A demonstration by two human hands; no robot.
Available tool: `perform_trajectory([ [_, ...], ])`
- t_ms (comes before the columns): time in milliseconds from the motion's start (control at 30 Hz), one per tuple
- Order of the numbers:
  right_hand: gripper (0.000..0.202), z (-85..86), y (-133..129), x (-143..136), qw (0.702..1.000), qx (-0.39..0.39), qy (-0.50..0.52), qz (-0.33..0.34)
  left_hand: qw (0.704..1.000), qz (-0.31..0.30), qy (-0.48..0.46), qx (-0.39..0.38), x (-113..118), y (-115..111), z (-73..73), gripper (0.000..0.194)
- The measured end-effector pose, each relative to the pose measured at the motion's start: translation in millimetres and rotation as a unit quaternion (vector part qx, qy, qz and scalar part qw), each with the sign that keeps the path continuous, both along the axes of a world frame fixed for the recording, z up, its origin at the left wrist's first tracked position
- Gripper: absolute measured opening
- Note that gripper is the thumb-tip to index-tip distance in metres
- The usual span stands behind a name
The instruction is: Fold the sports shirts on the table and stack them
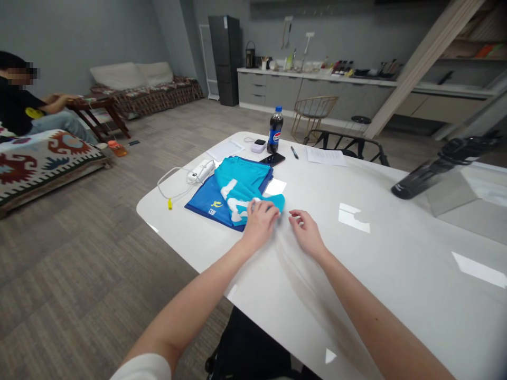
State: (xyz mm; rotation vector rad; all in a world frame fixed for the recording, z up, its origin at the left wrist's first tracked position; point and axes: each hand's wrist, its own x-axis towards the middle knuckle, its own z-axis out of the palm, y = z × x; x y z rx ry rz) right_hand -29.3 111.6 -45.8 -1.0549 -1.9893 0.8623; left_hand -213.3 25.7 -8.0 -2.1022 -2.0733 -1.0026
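A turquoise cloth garment with a large white print (247,177), partly folded, lies on top of a flat dark-blue folded piece (208,198) with a small yellow and white logo. My left hand (260,219) is at the garment's near right corner, its fingers bent and closed over the fabric edge. Just to the right, my right hand (307,232) hovers close to the table, fingers loosely curved and apart with nothing in them. A gap separates it from the cloth. Whether the dark-blue piece is a garment or a bag I cannot tell.
The white table (380,253) bears a white power strip (200,171) with cable, a cola bottle (275,131), a phone (272,159), a pen (294,152), papers (325,156) and a dark drink bottle (420,177). A person (24,105) sits far left.
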Motion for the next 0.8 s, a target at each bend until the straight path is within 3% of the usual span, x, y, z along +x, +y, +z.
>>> perform_trajectory([
  [133, 0.034, -5.9, 8, 61, 0.997, 0.024, -0.013, -0.072, 0.981, -0.181, -0.050, -0.049, 76, 3, -22.7, 0.022],
  [200, 0.033, -9.6, 7, 98, 0.995, 0.038, -0.065, -0.067, 0.957, -0.269, -0.066, -0.082, 106, 8, -28.3, 0.019],
  [267, 0.033, -11.3, -1, 132, 0.991, 0.045, -0.118, -0.038, 0.939, -0.319, -0.084, -0.095, 127, 14, -26.8, 0.019],
  [300, 0.034, -10.9, -7, 146, 0.988, 0.049, -0.145, -0.021, 0.940, -0.315, -0.094, -0.091, 133, 17, -24.2, 0.021],
  [367, 0.036, -6.8, -24, 167, 0.976, 0.062, -0.207, 0.000, 0.966, -0.227, -0.098, -0.072, 137, 28, -18.6, 0.028],
  [433, 0.036, 1.3, -42, 180, 0.959, 0.068, -0.274, -0.006, 0.995, -0.044, -0.065, -0.053, 131, 44, -16.5, 0.036],
  [467, 0.034, 6.6, -52, 184, 0.950, 0.065, -0.304, -0.016, 0.997, 0.043, -0.041, -0.056, 127, 54, -17.5, 0.042],
  [533, 0.030, 18.9, -71, 189, 0.933, 0.055, -0.353, -0.038, 0.984, 0.140, -0.013, -0.112, 119, 75, -23.6, 0.061],
  [633, 0.024, 38.3, -96, 197, 0.910, 0.013, -0.412, -0.043, 0.969, 0.139, 0.022, -0.201, 122, 99, -36.6, 0.074],
  [733, 0.017, 53.5, -107, 213, 0.900, -0.067, -0.430, 0.005, 0.974, 0.053, 0.073, -0.210, 148, 108, -45.8, 0.076],
  [800, 0.011, 58.2, -103, 227, 0.904, -0.145, -0.393, 0.079, 0.974, -0.020, 0.095, -0.203, 172, 111, -48.9, 0.074],
])
